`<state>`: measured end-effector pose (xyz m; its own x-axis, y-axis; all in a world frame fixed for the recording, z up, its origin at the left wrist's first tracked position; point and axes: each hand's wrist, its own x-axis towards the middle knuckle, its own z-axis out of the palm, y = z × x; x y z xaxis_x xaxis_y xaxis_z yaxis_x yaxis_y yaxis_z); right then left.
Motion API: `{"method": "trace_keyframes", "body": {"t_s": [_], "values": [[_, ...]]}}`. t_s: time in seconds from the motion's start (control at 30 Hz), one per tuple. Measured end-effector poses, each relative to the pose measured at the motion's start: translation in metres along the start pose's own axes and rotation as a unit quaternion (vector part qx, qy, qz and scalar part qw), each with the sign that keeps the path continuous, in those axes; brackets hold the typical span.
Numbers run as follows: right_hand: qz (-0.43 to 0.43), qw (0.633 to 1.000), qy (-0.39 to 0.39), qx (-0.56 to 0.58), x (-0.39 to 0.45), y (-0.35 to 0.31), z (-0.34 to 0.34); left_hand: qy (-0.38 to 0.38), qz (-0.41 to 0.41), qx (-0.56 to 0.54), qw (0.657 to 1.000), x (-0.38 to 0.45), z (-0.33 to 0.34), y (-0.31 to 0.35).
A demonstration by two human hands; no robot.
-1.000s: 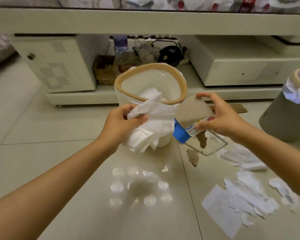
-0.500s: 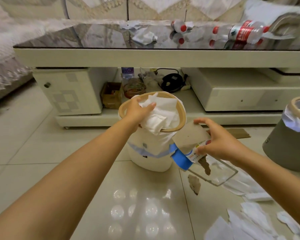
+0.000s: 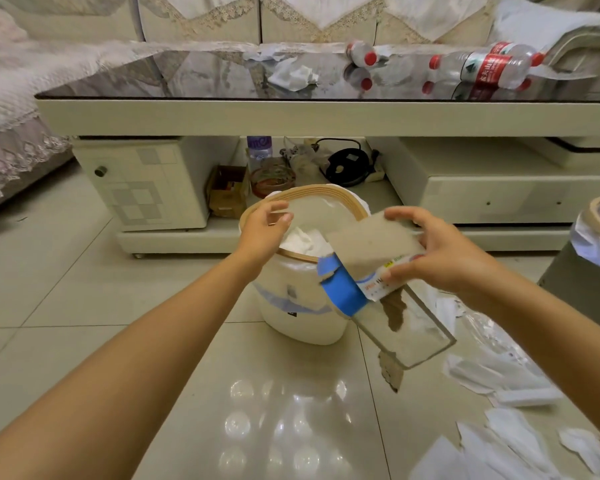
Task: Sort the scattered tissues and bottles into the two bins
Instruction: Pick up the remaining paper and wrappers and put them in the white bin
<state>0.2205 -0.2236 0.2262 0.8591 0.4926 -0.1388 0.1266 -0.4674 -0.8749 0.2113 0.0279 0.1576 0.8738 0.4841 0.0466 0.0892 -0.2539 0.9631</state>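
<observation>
A white bin point(image 3: 302, 313) with a wooden rim stands on the floor in front of me. White tissues point(image 3: 305, 239) lie inside it. My left hand point(image 3: 265, 225) hovers over the bin's mouth, fingers apart and holding nothing. My right hand point(image 3: 430, 252) grips a torn tissue box point(image 3: 374, 271) of grey card with a blue band and a clear plastic end, just right of the bin. A grey bin point(image 3: 589, 271) with a plastic liner stands at the right edge. Loose tissues point(image 3: 506, 441) lie on the floor at lower right. Red-capped bottles point(image 3: 485, 67) and a crumpled tissue point(image 3: 293, 77) rest on the glass table.
The low coffee table point(image 3: 291, 114) runs across the view behind the white bin, with clutter on its lower shelf point(image 3: 347, 161). A sofa with a lace cover point(image 3: 11, 109) is at the left. Torn card scraps point(image 3: 390, 374) lie on the tiled floor.
My left hand carried the wad of tissues up to the white bin and let it go inside; the hand is now open. The view tilted up, showing the table top.
</observation>
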Motion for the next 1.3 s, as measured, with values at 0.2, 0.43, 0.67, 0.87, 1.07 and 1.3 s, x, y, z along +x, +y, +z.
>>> {"method": "trace_keyframes", "body": {"t_s": [0.2,0.43,0.67,0.87,1.07,1.3], "values": [[-0.047,0.99,0.062,0.114,0.052,-0.03,0.02,-0.071,0.029,-0.08,0.994,-0.024,0.0,0.012],[-0.034,0.953,0.155,0.26,0.099,-0.039,0.047,-0.178,-0.007,-0.006,0.984,-0.021,-0.016,0.014],[0.024,0.926,0.178,0.331,0.124,-0.029,0.059,-0.011,-0.079,-0.053,0.995,0.015,-0.012,0.022],[0.124,0.949,0.108,0.268,0.138,-0.013,0.063,0.062,-0.099,-0.016,0.993,0.045,0.005,0.005],[0.13,0.97,0.082,0.188,0.144,0.002,0.054,0.021,-0.062,0.135,0.989,0.037,0.011,-0.008],[0.036,0.986,0.036,0.158,0.115,0.005,0.02,-0.014,0.03,0.056,0.998,0.009,0.031,0.014]]}}
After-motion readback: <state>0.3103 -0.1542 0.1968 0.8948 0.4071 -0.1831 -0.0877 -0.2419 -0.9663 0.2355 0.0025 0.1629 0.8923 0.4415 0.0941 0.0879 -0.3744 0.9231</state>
